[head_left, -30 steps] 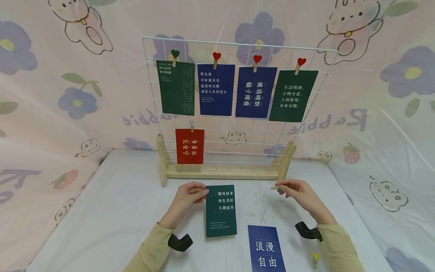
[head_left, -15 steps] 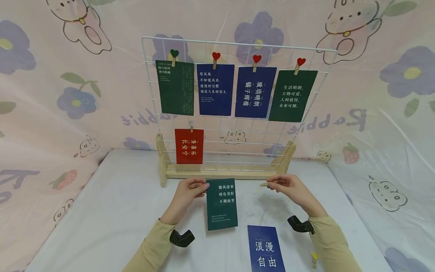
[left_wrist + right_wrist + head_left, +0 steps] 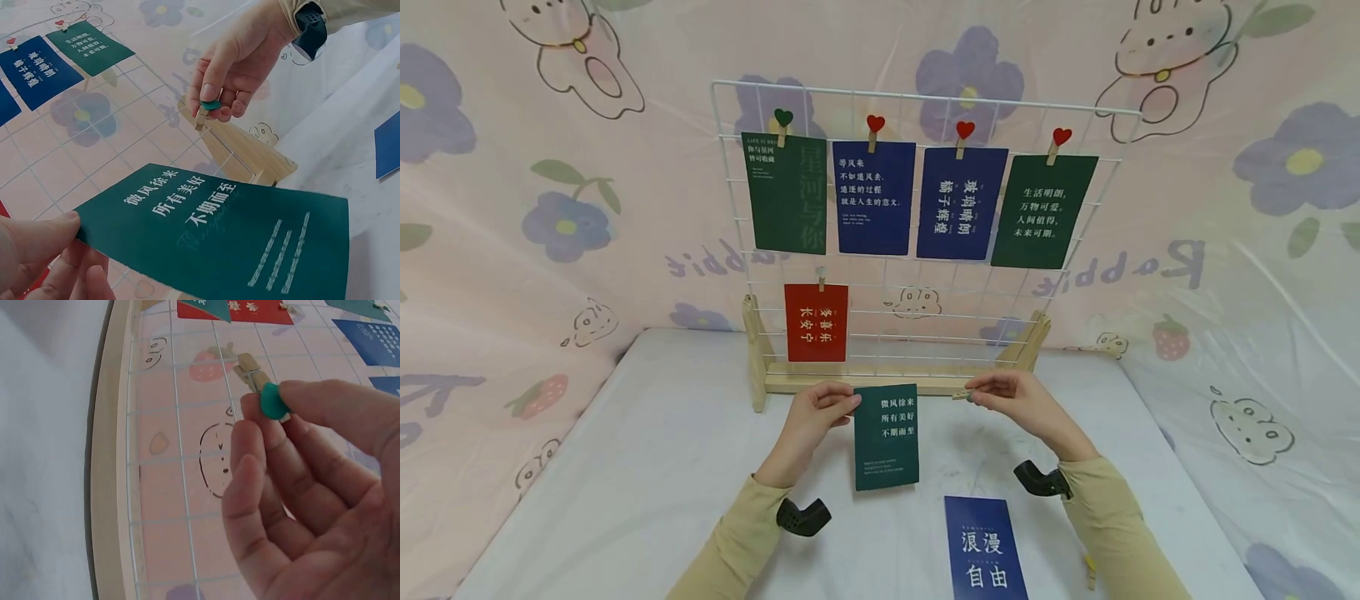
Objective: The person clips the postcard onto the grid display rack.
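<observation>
My left hand [image 3: 811, 425] pinches the upper left corner of a dark green card [image 3: 886, 458] printed with white characters. The card is lifted in front of the rack's wooden base. To its right, my right hand [image 3: 1022, 404] grips a small wooden clothespin [image 3: 961, 396] by its green decorated end, between thumb and fingers. In the right wrist view the clothespin [image 3: 251, 369] points away from the fingers, and its tip looks closed. Card and clothespin are apart. Behind them stands a white wire grid rack [image 3: 925, 287].
Green and blue cards, among them a blue card [image 3: 962, 204], hang clipped along the grid's upper part. A red card [image 3: 816, 323] hangs lower left. On the table lie another blue card [image 3: 987, 550] and a yellow-topped clothespin [image 3: 1090, 573]. Wooden feet [image 3: 756, 358] support the rack.
My left hand has raised the green card toward the rack. My right hand has moved left and up with the clothespin, closer to the card.
</observation>
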`<action>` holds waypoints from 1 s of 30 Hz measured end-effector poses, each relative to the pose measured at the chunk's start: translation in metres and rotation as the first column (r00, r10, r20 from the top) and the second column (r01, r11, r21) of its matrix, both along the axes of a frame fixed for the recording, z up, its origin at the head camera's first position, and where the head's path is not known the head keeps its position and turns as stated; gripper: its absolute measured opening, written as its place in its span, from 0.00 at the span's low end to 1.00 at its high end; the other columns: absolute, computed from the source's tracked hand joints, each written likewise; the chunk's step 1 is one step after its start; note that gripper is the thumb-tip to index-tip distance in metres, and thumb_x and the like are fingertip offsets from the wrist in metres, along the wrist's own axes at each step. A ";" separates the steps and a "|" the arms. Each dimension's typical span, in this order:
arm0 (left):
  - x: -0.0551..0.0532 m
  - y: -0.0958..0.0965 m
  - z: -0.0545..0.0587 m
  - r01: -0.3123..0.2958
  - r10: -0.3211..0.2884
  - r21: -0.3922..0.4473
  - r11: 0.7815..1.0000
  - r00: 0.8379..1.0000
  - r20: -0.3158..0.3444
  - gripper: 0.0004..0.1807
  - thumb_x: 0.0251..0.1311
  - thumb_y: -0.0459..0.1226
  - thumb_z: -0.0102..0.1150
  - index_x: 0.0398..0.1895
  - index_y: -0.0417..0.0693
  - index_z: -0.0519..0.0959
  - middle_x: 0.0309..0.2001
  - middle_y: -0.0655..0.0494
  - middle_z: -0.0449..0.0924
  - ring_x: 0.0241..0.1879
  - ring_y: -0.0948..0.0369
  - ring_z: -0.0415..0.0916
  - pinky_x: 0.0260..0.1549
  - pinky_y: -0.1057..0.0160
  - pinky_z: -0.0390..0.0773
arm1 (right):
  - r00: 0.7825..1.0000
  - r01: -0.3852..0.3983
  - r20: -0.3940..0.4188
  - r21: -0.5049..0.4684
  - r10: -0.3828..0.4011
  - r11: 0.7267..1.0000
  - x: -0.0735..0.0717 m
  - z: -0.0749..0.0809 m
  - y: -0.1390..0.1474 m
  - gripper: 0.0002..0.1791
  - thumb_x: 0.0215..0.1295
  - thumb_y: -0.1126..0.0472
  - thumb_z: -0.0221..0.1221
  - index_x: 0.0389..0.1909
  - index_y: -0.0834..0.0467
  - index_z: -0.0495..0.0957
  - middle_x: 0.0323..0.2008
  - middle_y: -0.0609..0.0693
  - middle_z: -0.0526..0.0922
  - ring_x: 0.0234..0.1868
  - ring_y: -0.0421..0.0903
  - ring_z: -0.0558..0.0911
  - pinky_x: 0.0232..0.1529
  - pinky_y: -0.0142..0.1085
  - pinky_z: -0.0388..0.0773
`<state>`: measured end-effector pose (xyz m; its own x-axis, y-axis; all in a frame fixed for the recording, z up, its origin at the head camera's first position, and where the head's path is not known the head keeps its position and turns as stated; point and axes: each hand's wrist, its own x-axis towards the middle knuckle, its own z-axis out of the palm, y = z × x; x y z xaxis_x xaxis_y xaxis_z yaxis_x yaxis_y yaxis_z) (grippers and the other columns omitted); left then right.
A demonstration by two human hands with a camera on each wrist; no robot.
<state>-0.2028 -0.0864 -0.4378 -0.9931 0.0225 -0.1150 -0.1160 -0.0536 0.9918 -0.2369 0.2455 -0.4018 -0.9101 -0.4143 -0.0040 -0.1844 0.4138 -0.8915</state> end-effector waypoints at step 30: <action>-0.012 0.006 0.030 -0.035 0.034 -0.034 0.999 0.999 -0.032 0.14 0.61 0.35 0.63 0.49 0.38 0.79 0.42 0.49 0.82 0.44 0.51 0.78 0.49 0.58 0.78 | 0.999 -0.015 -0.039 -0.003 0.015 1.000 -0.010 0.018 -0.039 0.18 0.67 0.56 0.59 0.54 0.59 0.79 0.50 0.56 0.81 0.49 0.54 0.80 0.49 0.41 0.78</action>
